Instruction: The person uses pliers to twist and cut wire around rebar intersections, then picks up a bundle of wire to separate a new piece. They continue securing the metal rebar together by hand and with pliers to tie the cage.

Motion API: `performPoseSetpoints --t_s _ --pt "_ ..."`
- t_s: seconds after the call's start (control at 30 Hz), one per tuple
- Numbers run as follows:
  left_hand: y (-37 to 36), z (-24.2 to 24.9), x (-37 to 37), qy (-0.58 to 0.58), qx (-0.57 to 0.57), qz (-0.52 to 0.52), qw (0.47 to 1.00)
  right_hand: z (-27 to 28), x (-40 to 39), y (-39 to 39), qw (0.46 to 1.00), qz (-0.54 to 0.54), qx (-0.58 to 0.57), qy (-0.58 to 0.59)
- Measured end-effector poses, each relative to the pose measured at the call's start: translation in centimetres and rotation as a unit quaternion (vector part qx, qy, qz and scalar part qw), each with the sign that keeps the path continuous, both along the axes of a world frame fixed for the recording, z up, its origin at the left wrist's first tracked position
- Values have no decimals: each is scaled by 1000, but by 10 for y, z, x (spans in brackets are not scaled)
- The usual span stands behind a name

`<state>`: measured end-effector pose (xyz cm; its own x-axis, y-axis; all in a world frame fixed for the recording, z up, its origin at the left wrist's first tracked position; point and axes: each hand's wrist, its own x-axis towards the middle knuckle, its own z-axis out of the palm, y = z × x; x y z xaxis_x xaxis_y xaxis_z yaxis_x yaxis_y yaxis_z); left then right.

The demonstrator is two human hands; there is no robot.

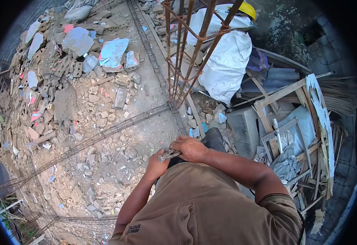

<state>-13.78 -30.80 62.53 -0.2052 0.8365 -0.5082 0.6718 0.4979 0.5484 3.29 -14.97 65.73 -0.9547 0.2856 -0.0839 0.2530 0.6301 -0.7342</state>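
Both my hands are together in front of my waist. My left hand has its fingers closed round one end of a small grey metallic object, too small to name. On the other side, my right hand is curled over the object's far end. The brown shirt lies just below both hands. Beyond my right hand, a bundle of upright rusty rebar rises from where the long steel reinforcement cages meet on the ground.
Broken blocks and rubble cover the left side. White sacks lie behind the rebar, with a yellow helmet at the top. Wooden frames and planks are piled at the right. A dark boot shows beside my right hand.
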Motion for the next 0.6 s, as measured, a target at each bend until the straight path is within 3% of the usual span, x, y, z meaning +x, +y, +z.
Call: performPoseSetpoints --t_s 0.03,0.07,0.13,0.17,0.2,0.23,0.27,0.33,0.4,0.47,0.53,0.6 --pt "8 17 -5 -77 76 28 994 5 -1 -1 995 40 11 -87" --pt "14 29 -6 -156 149 55 975 12 1 -5 995 29 9 -91" --pt "14 23 -6 -97 190 19 977 24 7 -10 990 -85 -42 -104" --pt "16 22 -11 -223 48 87 970 16 10 -6 989 -95 -41 -103" --pt "21 23 -14 -335 -97 151 925 2 15 1 989 -123 28 -73" --pt "29 33 -16 -384 -84 170 904 -2 19 6 983 -151 97 -43" --pt "39 33 -18 -381 -87 158 907 -7 24 5 981 -164 97 -42" --pt "62 28 -21 -384 -36 231 893 1 31 5 997 -16 -7 -69" --pt "76 15 -10 -375 -50 186 907 18 32 13 999 -34 -32 -1" --pt "83 6 15 -410 -103 164 891 30 42 53 984 -166 -28 52" --pt "113 37 32 -443 -88 113 885 7 71 87 980 -195 -6 37" --pt "152 47 44 -400 13 111 909 -22 104 92 986 -164 -29 -26"
